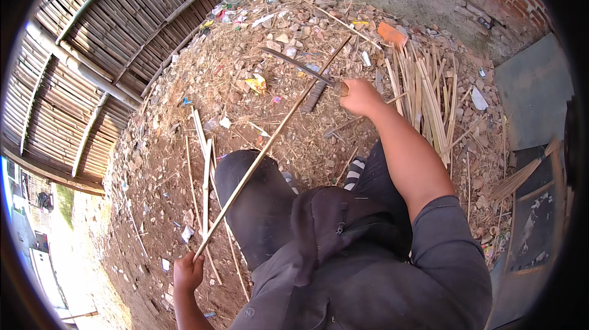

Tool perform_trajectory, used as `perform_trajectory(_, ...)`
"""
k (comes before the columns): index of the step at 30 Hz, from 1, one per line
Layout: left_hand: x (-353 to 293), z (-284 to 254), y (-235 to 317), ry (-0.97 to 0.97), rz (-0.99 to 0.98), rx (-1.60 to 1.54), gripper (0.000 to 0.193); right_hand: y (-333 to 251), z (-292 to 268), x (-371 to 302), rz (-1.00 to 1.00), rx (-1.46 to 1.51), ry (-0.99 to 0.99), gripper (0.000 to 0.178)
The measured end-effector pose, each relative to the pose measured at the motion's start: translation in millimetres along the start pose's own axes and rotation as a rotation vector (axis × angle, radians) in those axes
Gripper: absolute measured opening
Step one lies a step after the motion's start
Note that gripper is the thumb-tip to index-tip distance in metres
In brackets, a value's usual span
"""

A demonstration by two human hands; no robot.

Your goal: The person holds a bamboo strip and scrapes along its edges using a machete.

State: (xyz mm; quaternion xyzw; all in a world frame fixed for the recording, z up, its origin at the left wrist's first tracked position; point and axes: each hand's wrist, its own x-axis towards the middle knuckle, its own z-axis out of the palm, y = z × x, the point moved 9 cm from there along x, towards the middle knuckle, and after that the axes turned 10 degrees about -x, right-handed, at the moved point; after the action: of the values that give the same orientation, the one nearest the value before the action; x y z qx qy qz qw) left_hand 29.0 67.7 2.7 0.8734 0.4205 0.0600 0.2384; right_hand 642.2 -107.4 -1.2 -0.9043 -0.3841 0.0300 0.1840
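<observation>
Bamboo strip (pixel 272 143), likely light and springy; best held at its seven-o'clock end, where the left hand (pixel 188 273) clasps it. Right hand's (pixel 361 97) grip, at two o'clock, wraps the knife (pixel 297 65).

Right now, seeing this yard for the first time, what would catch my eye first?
Probably the long bamboo strip slanting across the middle, its near end in the left hand. The right hand grips a machete, its blade crossing the strip in view. Pale split strips lie heaped at right.
</observation>
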Motion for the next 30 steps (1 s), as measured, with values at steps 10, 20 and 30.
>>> perform_trajectory(10,-5,22,-16,0.043,0.105,0.050,0.031,20,2,14,0.057,0.011,-0.095,0.028)
perform_trajectory(20,-5,5,-9,0.092,0.025,-0.136,0.033,-30,2,-10,-0.243,-0.097,-0.085,0.020)
perform_trajectory(30,11,18,-35,-0.003,-0.116,-0.296,0.028,-43,10,-14,-0.259,-0.074,-0.194,0.028)
